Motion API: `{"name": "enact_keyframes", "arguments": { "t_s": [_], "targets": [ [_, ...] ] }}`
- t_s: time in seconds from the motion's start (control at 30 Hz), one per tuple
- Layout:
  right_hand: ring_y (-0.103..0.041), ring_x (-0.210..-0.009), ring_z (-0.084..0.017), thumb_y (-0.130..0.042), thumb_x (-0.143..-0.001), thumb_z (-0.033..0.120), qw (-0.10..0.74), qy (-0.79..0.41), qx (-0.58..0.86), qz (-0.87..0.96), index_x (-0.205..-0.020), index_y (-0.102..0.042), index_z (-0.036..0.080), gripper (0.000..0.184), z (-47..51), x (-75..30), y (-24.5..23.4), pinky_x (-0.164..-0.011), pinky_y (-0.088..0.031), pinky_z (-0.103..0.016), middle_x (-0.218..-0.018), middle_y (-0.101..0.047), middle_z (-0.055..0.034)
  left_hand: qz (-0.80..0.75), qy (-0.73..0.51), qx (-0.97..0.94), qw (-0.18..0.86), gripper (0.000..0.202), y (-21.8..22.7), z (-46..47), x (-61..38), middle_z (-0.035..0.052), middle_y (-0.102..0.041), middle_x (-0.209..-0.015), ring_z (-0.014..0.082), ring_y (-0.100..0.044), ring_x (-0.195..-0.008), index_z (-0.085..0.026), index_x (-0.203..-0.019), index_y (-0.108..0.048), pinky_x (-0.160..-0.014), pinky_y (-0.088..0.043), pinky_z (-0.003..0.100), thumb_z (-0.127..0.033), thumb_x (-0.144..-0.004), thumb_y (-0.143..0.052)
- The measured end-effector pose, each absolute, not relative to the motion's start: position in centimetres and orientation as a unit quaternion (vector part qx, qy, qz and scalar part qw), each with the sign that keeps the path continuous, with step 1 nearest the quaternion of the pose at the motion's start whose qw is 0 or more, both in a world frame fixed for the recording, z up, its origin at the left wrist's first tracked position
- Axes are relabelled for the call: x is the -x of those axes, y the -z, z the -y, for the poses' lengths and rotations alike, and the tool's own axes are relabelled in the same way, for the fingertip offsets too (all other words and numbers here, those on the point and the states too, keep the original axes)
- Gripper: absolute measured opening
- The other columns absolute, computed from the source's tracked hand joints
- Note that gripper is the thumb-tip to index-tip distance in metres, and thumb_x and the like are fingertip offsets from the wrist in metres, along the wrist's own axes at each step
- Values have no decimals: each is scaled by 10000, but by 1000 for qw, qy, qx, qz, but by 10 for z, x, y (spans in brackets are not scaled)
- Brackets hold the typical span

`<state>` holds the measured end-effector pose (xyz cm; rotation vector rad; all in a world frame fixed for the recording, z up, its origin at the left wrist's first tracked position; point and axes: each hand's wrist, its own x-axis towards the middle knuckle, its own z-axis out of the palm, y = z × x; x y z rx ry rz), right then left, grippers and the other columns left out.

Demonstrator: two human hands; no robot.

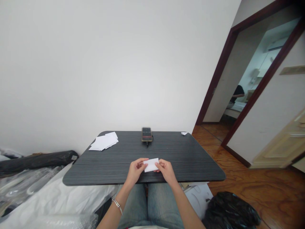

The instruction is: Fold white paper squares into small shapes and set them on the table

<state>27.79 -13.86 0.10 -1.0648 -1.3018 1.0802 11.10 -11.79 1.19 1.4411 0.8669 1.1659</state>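
Observation:
A small white paper sheet (151,165) is held just above the near edge of the dark striped table (190,159). My left hand (135,170) pinches its left end and my right hand (166,170) pinches its right end, fingers closed on the paper. A silver bracelet sits on my left wrist. My knees in jeans show under the table.
A loose pile of white sheets (104,141) lies at the table's far left. A small device on a stand (146,134) is at the far middle, and a paper scrap (184,133) at the far right corner. Plastic wrap lies left, a black bag (231,211) on the floor right.

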Motion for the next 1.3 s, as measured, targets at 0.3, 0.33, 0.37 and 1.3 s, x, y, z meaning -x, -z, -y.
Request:
{"name": "enact_keyframes", "arguments": {
  "t_s": [0.3,0.33,0.37,1.3],
  "targets": [
    [-590,-485,-163,-575,-682,473,547,-459,453,534,-588,-502,170,326,140,-278,-3,-437,-425,-232,-525,-617,3,-361,-477,-585,548,520,-15,118,-114,-76,-515,-487,74,-490,-452,-119,-1108,-475,-471,-362,174,-304,-653,-646],
    [-589,-484,-164,-576,-680,477,548,-460,453,532,-590,-502,169,329,140,-278,-3,-435,-428,-233,-525,-615,2,-365,-465,-588,552,495,-14,118,-115,-75,-516,-476,74,-487,-439,-117,-1078,-488,-458,-359,172,-316,-653,-644],
    [-587,-481,-163,-576,-679,480,548,-460,454,530,-591,-502,169,331,140,-278,-3,-432,-430,-234,-522,-613,2,-368,-450,-593,557,465,-13,117,-115,-67,-531,-474,77,-490,-430,-114,-1044,-503,-442,-357,170,-330,-656,-639],
    [-552,-457,-135,-590,-683,453,570,-433,454,530,-582,-520,154,323,143,-278,-4,-460,-456,-231,-493,-581,17,-337,-347,-687,541,278,-13,115,-121,66,-677,-597,128,-545,-506,-71,-743,-642,-537,-410,212,-340,-683,-607]
  ]
}}
